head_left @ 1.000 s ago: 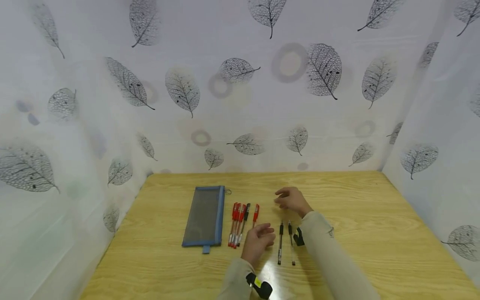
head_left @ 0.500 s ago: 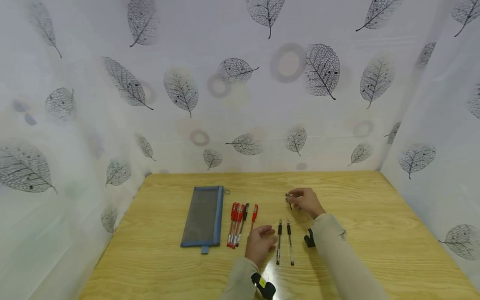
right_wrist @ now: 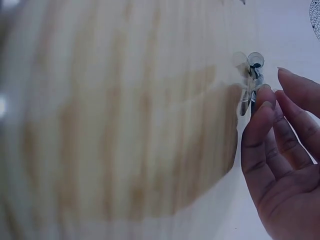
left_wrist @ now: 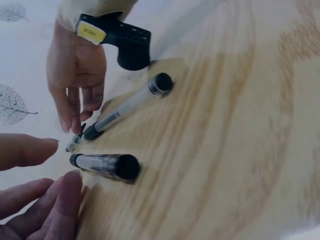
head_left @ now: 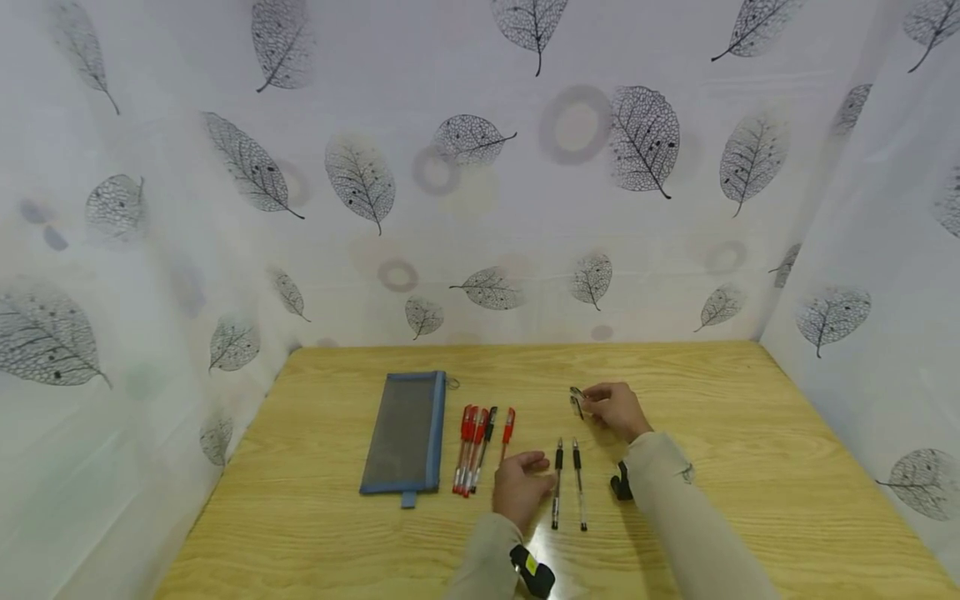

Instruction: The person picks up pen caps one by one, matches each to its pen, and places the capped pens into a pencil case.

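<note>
Two uncapped black gel pens, a left pen [head_left: 557,492] and a right pen [head_left: 580,492], lie side by side with tips pointing away. Just left of them hovers my left hand [head_left: 519,487], fingers loosely bent; in the left wrist view its thumb and fingers stand apart beside the nearer pen [left_wrist: 102,164], holding nothing. Beyond the tips lie two clear-and-black pen caps [head_left: 576,407]. My right hand [head_left: 615,410] is at their right side. In the right wrist view its fingertips are close to or touching the caps [right_wrist: 253,75], with the thumb apart.
A grey mesh zip pouch [head_left: 401,433] with blue edging lies on the left of the wooden table [head_left: 300,500]. Several capped red pens [head_left: 471,442] and one capped black pen [head_left: 487,429] lie beside it. Another red pen [head_left: 508,425] is partly behind the left hand. Leaf-patterned curtains surround the table.
My right hand has shifted right from above the pen tips, and the two caps now show at its left. My left hand has drifted slightly right toward the pens.
</note>
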A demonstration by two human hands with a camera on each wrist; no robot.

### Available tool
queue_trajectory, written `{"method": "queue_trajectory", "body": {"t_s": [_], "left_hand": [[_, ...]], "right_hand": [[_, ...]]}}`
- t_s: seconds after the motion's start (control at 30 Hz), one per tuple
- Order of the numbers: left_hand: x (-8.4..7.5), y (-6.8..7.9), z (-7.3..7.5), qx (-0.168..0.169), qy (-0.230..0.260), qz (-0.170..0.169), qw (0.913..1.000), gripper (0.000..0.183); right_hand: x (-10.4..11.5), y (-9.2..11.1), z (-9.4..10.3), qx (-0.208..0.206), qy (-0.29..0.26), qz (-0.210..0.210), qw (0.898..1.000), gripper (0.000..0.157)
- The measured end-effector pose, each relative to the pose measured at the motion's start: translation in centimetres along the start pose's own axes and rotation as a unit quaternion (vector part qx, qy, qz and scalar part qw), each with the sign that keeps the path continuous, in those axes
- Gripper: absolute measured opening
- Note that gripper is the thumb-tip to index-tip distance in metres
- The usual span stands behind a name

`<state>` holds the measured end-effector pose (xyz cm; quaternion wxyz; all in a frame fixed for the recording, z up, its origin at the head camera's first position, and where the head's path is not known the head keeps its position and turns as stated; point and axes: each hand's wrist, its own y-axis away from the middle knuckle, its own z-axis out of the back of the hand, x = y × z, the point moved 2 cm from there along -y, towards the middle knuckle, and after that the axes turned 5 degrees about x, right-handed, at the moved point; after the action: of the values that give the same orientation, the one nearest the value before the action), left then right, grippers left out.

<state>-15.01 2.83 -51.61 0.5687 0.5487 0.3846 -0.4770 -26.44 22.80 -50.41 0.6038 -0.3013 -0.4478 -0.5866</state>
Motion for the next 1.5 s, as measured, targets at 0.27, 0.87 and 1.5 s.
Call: {"method": "queue_trajectory", "body": {"t_s": [0.27, 0.87, 1.5], "left_hand": [[0.0, -0.3, -0.4, -0.015, -0.051, 0.004, 0.9986, 0.035], [-0.6, -0.3, -0.9, -0.055, -0.196, -0.015, 0.9789, 0.027], [-0.9, -0.3, -0.9, -0.03, -0.224, -0.023, 0.9738, 0.035]], "right_hand": [[0.1, 0.0, -0.3, -0.011, 0.008, 0.0, 1.0, 0.028], [0.2, 0.0, -1.4, -0.056, 0.043, -0.008, 0.997, 0.024], [-0.2, 0.0, -1.4, -0.065, 0.06, -0.011, 0.996, 0.022]]}}
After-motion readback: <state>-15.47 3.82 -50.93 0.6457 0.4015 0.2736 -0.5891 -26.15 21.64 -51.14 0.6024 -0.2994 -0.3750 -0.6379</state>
